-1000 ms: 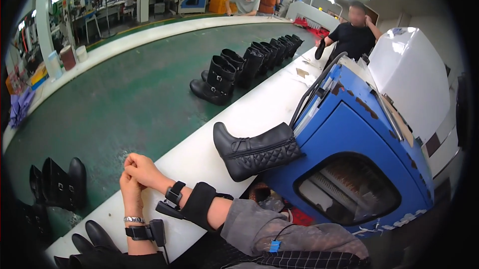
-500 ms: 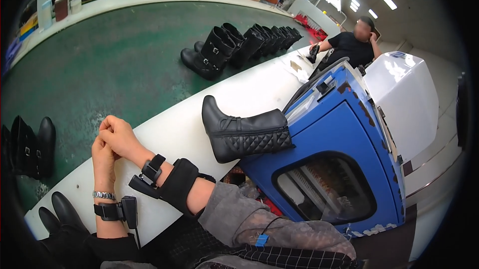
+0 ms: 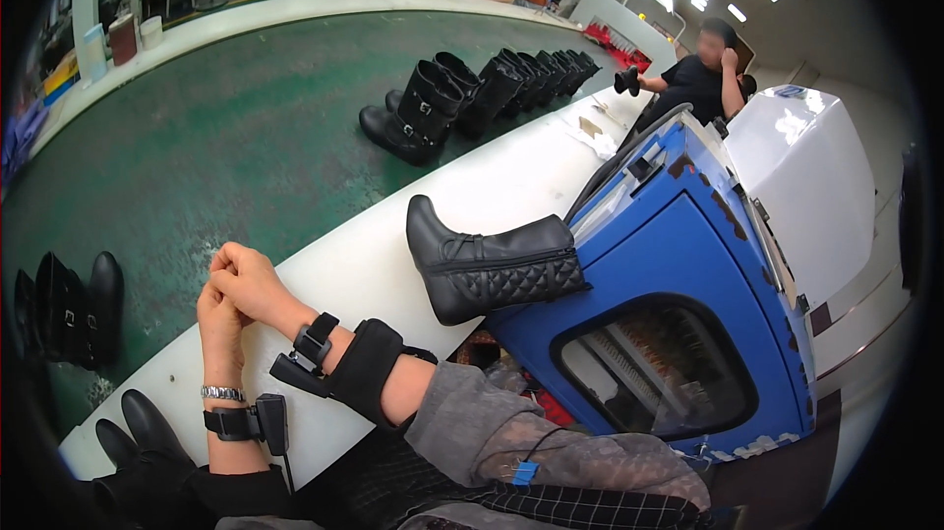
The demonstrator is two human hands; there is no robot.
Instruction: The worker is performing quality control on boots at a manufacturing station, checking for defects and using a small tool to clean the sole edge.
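Note:
My left hand [image 3: 222, 319] and my right hand [image 3: 251, 284] rest together over the edge of the white tabletop [image 3: 354, 274], above the green belt. The fingers of both are curled in and closed, the right hand lying against the top of the left. Whatever is between them, if anything, is hidden. Black straps circle both forearms, and a metal watch band sits on the left wrist. To the right of my hands, a black boot [image 3: 492, 269] with a quilted panel and side zip lies on its side, touched by neither hand.
Black buckled boots [image 3: 423, 117] stand in a row along the green belt [image 3: 256, 127]; more boots [image 3: 79, 314] are at left. Another black pair [image 3: 147, 427] lies by my left forearm. A blue machine [image 3: 678, 274] stands at right. Beyond it sits a person [image 3: 693, 88] holding a black shoe.
The view has shifted slightly, so things appear farther right and lower. My hands stay together. The seated person at the far right has raised the dark shoe a little.

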